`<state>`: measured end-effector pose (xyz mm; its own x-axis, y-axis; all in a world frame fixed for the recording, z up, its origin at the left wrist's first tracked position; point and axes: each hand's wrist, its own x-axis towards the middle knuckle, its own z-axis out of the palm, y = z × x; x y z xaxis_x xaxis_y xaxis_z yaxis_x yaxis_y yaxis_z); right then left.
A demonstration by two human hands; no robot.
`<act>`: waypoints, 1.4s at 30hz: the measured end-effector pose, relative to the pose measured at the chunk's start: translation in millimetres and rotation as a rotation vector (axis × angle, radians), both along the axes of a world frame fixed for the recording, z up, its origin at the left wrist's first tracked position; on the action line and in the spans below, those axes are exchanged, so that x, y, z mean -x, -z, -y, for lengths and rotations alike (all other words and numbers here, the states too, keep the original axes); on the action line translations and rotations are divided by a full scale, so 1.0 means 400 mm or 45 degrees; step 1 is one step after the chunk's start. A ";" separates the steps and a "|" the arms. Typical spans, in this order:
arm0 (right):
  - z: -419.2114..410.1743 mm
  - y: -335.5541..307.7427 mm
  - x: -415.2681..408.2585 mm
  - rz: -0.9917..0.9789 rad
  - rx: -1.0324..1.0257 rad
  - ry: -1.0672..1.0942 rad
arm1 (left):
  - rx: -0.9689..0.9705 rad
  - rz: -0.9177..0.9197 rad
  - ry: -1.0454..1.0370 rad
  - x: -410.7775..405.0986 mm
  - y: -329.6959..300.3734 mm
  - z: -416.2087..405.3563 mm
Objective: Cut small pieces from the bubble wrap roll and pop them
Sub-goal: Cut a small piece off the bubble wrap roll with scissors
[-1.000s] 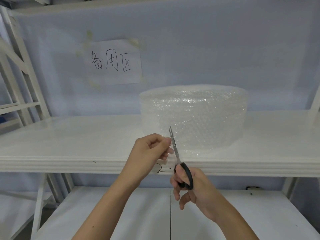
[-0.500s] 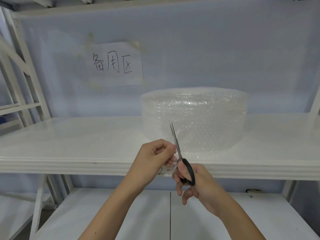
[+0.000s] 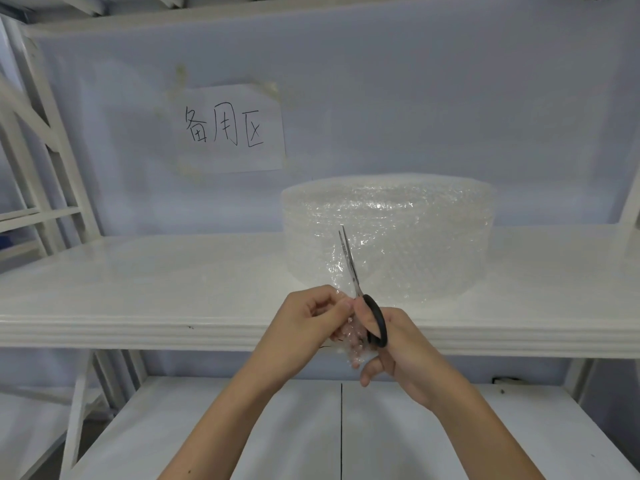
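The bubble wrap roll (image 3: 388, 237) stands on end on the white shelf (image 3: 138, 289), right of the middle and just behind the hands, with its loose sheet hanging forward over the shelf edge. The left hand (image 3: 308, 323) has thumb and fingers pinched together on a small piece of bubble wrap (image 3: 353, 341) that droops between the two hands. The right hand (image 3: 394, 344) is curled through the black loops of the scissors (image 3: 360, 289), blades nearly closed and pointing up in front of the roll. Whether the piece is fully cut free I cannot tell — film and skin blur together there.

This stuff looks feather-light and limp, slick on its face, so it will sag and slide away from the blades unless held taut. I'd pinch it close beside the cut line, at an edge, firmly enough to tension it but not on the bubbles still to be popped. The roll itself should be soft and easy to nudge out of place.

Compared with half a second ago, the hands have drawn together until the fingers nearly meet, and the piece now shows crumpled below them. The scissors sit much as before, still upright. A handwritten paper sign (image 3: 228, 128) is taped to the wall behind.
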<state>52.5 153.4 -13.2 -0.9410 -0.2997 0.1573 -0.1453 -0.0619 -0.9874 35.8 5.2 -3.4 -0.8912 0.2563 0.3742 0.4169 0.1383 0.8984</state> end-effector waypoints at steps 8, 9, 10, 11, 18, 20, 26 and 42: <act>0.010 -0.021 0.004 -0.010 -0.009 0.026 | 0.030 0.005 -0.023 -0.003 -0.005 0.011; 0.011 -0.026 0.003 -0.013 0.003 0.014 | 0.039 0.012 -0.012 -0.005 -0.004 0.013; 0.012 -0.030 0.003 -0.016 0.015 0.004 | 0.041 0.019 0.005 -0.006 -0.003 0.015; 0.012 -0.034 0.002 -0.021 0.020 -0.002 | 0.038 0.023 0.018 -0.006 0.000 0.017; 0.024 -0.048 0.018 -0.058 0.027 0.071 | 0.079 0.044 0.051 -0.017 0.011 0.028; 0.028 -0.050 0.023 -0.061 0.031 0.116 | 0.072 0.053 0.037 -0.019 0.014 0.036; 0.032 -0.083 -0.012 -0.219 0.099 0.277 | -0.169 0.110 -0.097 -0.009 -0.003 0.092; -0.292 -0.121 0.027 -0.077 -0.331 1.221 | -0.300 0.062 -0.160 0.017 -0.022 0.184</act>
